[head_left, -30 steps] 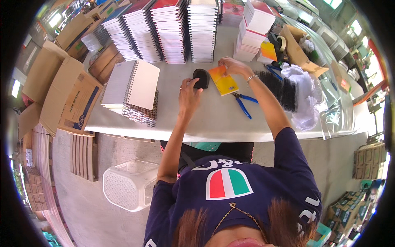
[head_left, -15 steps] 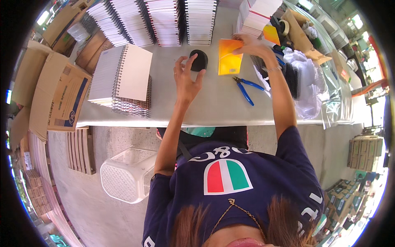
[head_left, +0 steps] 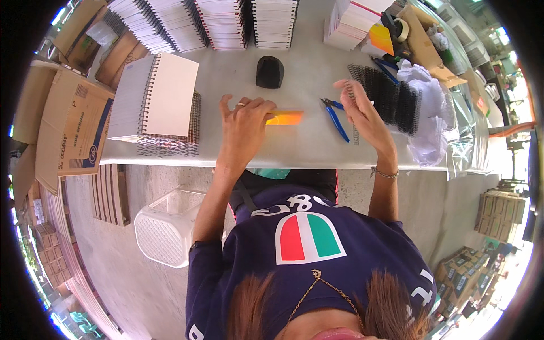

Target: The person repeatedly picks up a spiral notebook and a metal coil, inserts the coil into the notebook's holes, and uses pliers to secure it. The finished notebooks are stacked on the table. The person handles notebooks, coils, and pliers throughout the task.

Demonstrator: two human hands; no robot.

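Note:
My left hand [head_left: 242, 126] is closed on the left end of a yellow-orange notebook [head_left: 288, 118], which stands tilted so that only a narrow band of its cover shows. My right hand [head_left: 364, 112] is held in the air with its fingers stretched out, holding nothing. Just left of it lie blue-handled wire cutters [head_left: 336, 122], jaws pointing away from me. Black wire binding coils [head_left: 391, 101] lie to its right, partly behind the hand. Beyond the notebook rests a black rounded block [head_left: 270, 72].
A stack of spiral notebooks [head_left: 170, 99] stands at the left, with further tall stacks [head_left: 274, 25] along the back. White crumpled wrapping [head_left: 426, 133] and a cardboard box [head_left: 433, 54] are at the right. A white plastic stool [head_left: 164, 229] stands below the table's front edge [head_left: 294, 164].
The yellow-orange notebook has come nearer and left, turned from flat to tilted, and is now in my left hand. That hand has left the black block; my right hand has drawn back, empty.

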